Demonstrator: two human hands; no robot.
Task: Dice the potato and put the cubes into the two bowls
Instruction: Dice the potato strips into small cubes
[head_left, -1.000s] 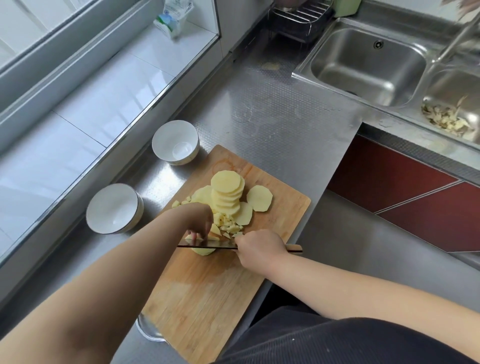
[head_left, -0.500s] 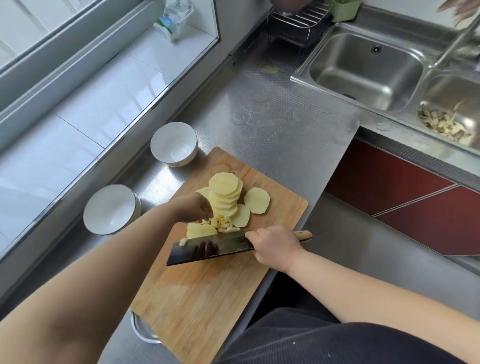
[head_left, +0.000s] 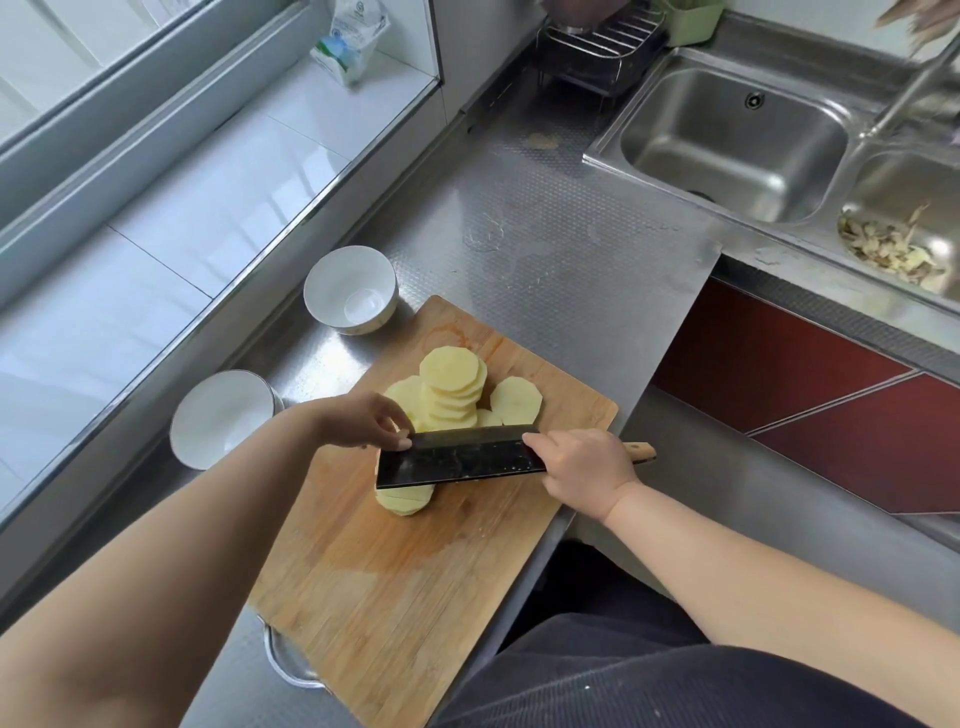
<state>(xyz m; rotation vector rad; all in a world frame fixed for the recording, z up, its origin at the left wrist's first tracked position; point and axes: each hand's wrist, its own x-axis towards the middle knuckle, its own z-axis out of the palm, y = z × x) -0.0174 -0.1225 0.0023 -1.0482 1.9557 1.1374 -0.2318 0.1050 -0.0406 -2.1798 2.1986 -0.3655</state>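
A stack of pale yellow potato slices (head_left: 453, 387) lies on the wooden cutting board (head_left: 395, 587). A few more slices (head_left: 405, 500) poke out under a black cleaver (head_left: 457, 458). My right hand (head_left: 584, 465) is shut on the cleaver's handle, and the blade's flat side is tilted up toward me. My left hand (head_left: 366, 422) rests at the blade's top left corner, fingertips touching it. Any diced pieces are hidden behind the blade. Two white bowls stand left of the board, one far (head_left: 349, 288), one near (head_left: 221, 418); nothing shows in them.
The steel counter (head_left: 545, 249) runs to a double sink (head_left: 727, 140); its right basin holds peelings (head_left: 893, 249). A wire rack (head_left: 597, 47) stands at the back. A tiled ledge (head_left: 182, 208) runs along the left. The counter edge drops off just right of the board.
The cleaver has lifted off the cut slices and tilted its flat side up. My left hand moved from holding the slices to the blade's top corner. The camera also drifted.
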